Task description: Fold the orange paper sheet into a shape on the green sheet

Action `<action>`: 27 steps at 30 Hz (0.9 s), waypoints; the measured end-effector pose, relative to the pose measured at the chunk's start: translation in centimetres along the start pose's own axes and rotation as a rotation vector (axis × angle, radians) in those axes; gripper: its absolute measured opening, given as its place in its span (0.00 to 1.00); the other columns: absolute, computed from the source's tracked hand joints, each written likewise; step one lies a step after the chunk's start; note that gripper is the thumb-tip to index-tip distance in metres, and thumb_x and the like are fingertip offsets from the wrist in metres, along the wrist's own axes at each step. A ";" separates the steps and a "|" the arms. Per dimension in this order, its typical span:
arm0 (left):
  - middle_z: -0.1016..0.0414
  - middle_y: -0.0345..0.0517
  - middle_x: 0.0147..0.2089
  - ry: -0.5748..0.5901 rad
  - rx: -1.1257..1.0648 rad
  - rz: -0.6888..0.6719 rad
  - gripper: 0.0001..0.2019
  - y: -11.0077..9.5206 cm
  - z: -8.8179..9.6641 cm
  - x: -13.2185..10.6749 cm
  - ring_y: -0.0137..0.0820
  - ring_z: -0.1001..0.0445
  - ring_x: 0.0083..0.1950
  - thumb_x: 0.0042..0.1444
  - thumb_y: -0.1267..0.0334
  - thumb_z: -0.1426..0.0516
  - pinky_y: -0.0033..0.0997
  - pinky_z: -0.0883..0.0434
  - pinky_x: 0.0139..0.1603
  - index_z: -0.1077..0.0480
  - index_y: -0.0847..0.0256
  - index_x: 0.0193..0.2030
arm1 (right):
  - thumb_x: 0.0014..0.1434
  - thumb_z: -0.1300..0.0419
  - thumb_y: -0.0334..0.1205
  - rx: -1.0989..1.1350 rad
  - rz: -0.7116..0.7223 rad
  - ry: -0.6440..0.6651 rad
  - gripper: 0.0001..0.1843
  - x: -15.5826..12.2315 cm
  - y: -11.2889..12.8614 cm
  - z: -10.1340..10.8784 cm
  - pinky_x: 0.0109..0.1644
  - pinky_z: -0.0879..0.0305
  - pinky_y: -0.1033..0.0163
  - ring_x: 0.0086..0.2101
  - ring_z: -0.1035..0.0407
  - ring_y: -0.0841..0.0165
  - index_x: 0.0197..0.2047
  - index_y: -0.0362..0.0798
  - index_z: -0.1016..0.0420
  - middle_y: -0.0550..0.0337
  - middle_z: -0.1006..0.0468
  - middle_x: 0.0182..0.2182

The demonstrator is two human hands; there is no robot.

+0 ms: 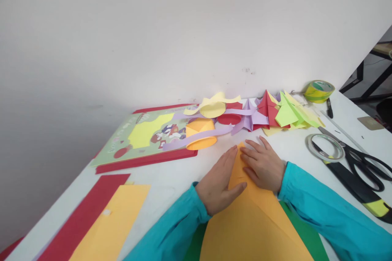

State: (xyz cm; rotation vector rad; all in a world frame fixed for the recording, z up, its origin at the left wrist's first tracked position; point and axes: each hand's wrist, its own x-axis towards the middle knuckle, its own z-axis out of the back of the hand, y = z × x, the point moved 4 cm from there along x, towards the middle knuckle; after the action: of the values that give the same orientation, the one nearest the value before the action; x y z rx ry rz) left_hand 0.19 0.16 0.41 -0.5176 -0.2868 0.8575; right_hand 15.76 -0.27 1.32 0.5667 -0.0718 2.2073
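Observation:
A sheet of orange paper lies in front of me, its far end folded to a narrow point between my hands. My left hand rests along the left edge of that point, fingers stretched out and thumb laid across the paper. On the other side, my right hand presses flat on the paper with its fingers spread. Under the orange sheet, green paper shows at both sides. Part of the fold is hidden beneath my fingers.
Folded paper planes and an orange paper ring stand along the wall. Scissors, a tape roll and a black-and-yellow cutter lie at right. Yellow tape sits behind. Red strips, yellow-orange paper and a green printed sheet are at left.

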 end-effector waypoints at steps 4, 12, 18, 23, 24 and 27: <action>0.59 0.55 0.74 0.069 -0.121 0.023 0.37 -0.4 -0.2 0.0 0.43 0.58 0.73 0.62 0.53 0.50 0.48 0.50 0.72 0.60 0.66 0.72 | 0.61 0.46 0.41 -0.005 -0.056 0.070 0.21 0.1 0.0 -0.1 0.64 0.56 0.35 0.61 0.43 0.50 0.54 0.42 0.27 0.46 0.28 0.56; 0.59 0.51 0.74 0.039 -0.243 0.008 0.41 -0.3 -0.4 0.2 0.43 0.58 0.73 0.59 0.40 0.51 0.47 0.51 0.72 0.59 0.62 0.72 | 0.63 0.49 0.41 -0.056 -0.061 0.159 0.24 0.4 0.3 0.2 0.64 0.57 0.32 0.62 0.45 0.48 0.60 0.39 0.33 0.44 0.31 0.59; 0.60 0.55 0.74 0.014 -0.255 0.003 0.46 -0.5 -1.1 0.2 0.45 0.59 0.73 0.57 0.37 0.49 0.49 0.53 0.72 0.60 0.65 0.72 | 0.64 0.50 0.44 -0.111 -0.037 0.181 0.25 0.7 0.5 0.3 0.65 0.62 0.30 0.62 0.47 0.46 0.60 0.40 0.33 0.45 0.31 0.59; 0.59 0.54 0.74 -0.007 -0.258 -0.005 0.45 -0.9 -0.9 0.2 0.44 0.57 0.73 0.58 0.37 0.50 0.50 0.52 0.72 0.59 0.64 0.72 | 0.63 0.47 0.48 -0.105 -0.085 0.175 0.28 0.6 0.2 0.2 0.66 0.65 0.30 0.63 0.49 0.46 0.61 0.40 0.34 0.44 0.32 0.60; 0.58 0.53 0.74 -0.007 -0.265 0.007 0.44 -0.8 -0.7 0.1 0.44 0.56 0.73 0.58 0.37 0.50 0.49 0.51 0.71 0.57 0.63 0.72 | 0.63 0.47 0.49 -0.100 -0.102 0.175 0.29 0.6 0.1 0.1 0.66 0.65 0.30 0.63 0.49 0.46 0.61 0.40 0.34 0.44 0.32 0.60; 0.54 0.47 0.73 -0.001 -0.282 0.042 0.40 -0.3 0.3 -0.1 0.44 0.53 0.73 0.58 0.37 0.50 0.50 0.49 0.71 0.51 0.58 0.71 | 0.63 0.49 0.52 -0.091 -0.140 0.174 0.31 0.4 -0.2 0.2 0.65 0.65 0.30 0.64 0.52 0.45 0.63 0.41 0.36 0.45 0.35 0.62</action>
State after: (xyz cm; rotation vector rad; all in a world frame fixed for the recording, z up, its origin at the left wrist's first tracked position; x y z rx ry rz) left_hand 0.21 -0.01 0.85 -0.7881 -0.4019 0.8631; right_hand 15.77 0.16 1.62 0.3175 -0.0400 2.0963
